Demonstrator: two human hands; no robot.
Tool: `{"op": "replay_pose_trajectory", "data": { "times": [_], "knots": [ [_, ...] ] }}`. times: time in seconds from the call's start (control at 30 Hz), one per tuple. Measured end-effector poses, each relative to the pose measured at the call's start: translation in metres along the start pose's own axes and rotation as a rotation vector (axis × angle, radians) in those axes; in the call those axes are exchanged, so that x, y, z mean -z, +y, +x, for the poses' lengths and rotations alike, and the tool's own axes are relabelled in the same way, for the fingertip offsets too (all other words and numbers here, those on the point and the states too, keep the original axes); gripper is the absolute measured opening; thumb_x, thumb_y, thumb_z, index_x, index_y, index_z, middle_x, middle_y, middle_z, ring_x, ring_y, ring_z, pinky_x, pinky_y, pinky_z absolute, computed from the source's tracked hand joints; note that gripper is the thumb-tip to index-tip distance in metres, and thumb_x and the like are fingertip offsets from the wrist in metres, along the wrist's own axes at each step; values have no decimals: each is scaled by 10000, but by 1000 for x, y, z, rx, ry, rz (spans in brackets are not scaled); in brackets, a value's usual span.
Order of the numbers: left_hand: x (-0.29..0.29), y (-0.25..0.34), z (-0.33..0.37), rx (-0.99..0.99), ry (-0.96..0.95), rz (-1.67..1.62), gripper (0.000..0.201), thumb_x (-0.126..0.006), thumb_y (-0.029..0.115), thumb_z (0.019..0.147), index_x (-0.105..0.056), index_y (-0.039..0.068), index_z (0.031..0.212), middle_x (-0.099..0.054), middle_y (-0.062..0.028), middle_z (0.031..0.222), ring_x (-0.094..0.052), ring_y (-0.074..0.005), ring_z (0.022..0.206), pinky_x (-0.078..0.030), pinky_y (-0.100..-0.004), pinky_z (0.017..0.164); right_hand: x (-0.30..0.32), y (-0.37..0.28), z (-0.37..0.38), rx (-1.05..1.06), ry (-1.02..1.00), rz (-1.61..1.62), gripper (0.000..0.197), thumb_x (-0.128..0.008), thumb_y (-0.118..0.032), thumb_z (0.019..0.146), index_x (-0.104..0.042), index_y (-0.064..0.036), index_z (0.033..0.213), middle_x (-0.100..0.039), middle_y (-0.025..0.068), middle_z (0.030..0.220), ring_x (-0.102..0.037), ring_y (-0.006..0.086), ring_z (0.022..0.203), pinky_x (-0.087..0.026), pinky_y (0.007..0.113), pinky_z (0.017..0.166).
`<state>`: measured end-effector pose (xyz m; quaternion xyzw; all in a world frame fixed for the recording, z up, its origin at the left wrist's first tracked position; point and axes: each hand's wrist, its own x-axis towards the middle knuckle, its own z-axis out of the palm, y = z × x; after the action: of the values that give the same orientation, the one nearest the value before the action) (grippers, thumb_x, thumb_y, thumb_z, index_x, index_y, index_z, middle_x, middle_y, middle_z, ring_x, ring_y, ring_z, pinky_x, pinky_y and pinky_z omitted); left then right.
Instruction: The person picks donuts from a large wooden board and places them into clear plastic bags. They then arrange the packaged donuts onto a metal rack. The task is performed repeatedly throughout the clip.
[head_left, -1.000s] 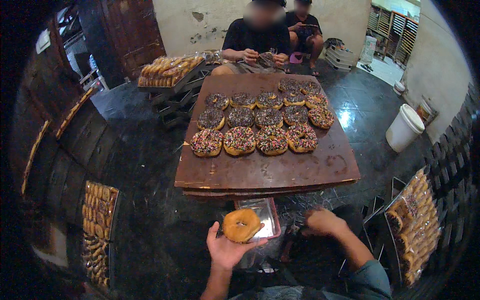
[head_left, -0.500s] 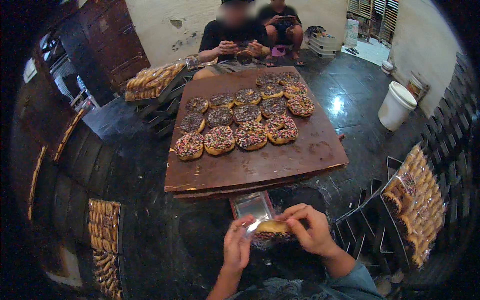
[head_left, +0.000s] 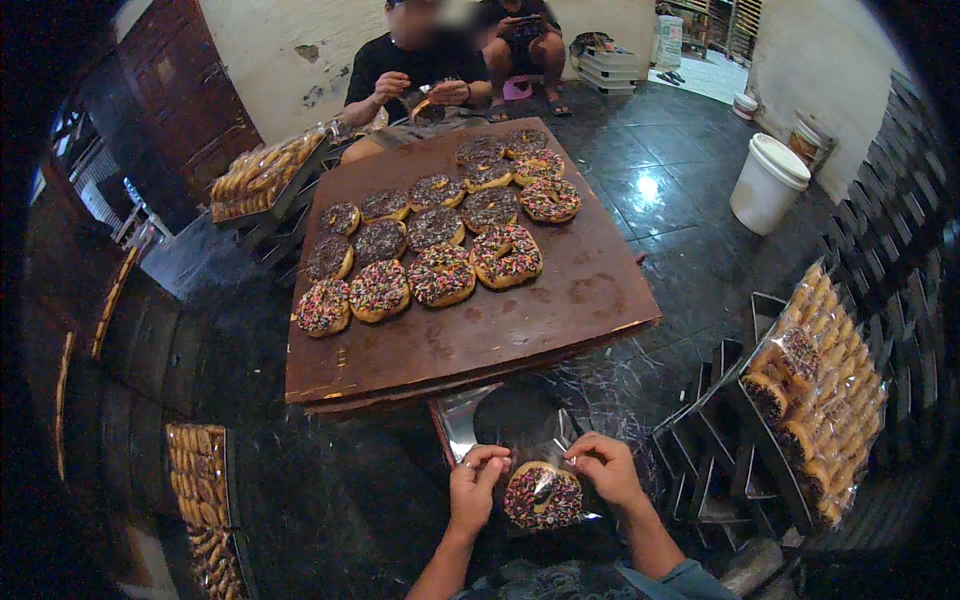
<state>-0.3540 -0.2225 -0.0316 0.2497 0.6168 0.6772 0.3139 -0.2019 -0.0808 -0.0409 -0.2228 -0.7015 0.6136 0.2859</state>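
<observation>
A doughnut with dark icing and coloured sprinkles hangs in a clear plastic bag just in front of me, its iced side facing me. My left hand pinches the bag's upper left edge between thumb and fingers. At its upper right edge, my right hand holds it in the same way. Behind my left hand is a shiny pile of clear plastic with a red edge. Beyond it, a brown board bears several iced doughnuts, some sprinkled with colours, others dark.
At the right, a tray of wrapped doughnuts tops dark stacked racks. More wrapped baked goods stand at the lower left and far left. A co-worker sits behind the board; another person sits farther back. A white bucket is on the floor.
The doughnut has gone from edge-on at the bag's opening to hanging inside it, face toward me. My hands now grip the bag's upper edges. My view has shifted right.
</observation>
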Motion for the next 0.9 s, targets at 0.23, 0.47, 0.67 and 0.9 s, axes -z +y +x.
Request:
{"op": "replay_pose_trajectory", "data": {
  "times": [0.23, 0.47, 0.67, 0.9],
  "knots": [
    [-8, 19, -6, 91, 60, -376, 151, -682, 46, 769, -632, 2, 904, -535, -64, 1025, -555, -132, 810, -458, -254, 723, -9, -14, -4, -390, 20, 516, 164, -668, -122, 802, -650, -16, 927, -572, 7, 772, -552, 96, 745, -438, 214, 682],
    [9, 49, -15, -113, 152, -22, 118, -715, 54, 738, -628, -16, 702, -505, -72, 1118, -536, -130, 862, -431, -276, 788, -5, -57, -7, -56, 45, -145, 96, -684, -146, 751, -696, -66, 803, -463, 45, 812, -429, 166, 776, -372, 290, 683],
    [3, -20, -30, -306, 372, 349, 172, -628, 21, 797, -479, 33, 882, -513, -24, 877, -468, -43, 572, -397, -204, 563, -35, -32, -21, 196, 404, -656, 139, -611, -98, 762, -594, -4, 661, -473, 102, 839, -422, 250, 853, -345, 356, 758],
    [-2, -46, -41, 138, 342, -195, 91, -574, 91, 867, -486, 65, 866, -497, 14, 791, -454, -54, 676, -376, -209, 579, -43, 11, -52, -46, 351, -316, 115, -579, -108, 779, -553, 3, 796, -476, 99, 903, -422, 226, 845, -363, 359, 779]
  ]
}}
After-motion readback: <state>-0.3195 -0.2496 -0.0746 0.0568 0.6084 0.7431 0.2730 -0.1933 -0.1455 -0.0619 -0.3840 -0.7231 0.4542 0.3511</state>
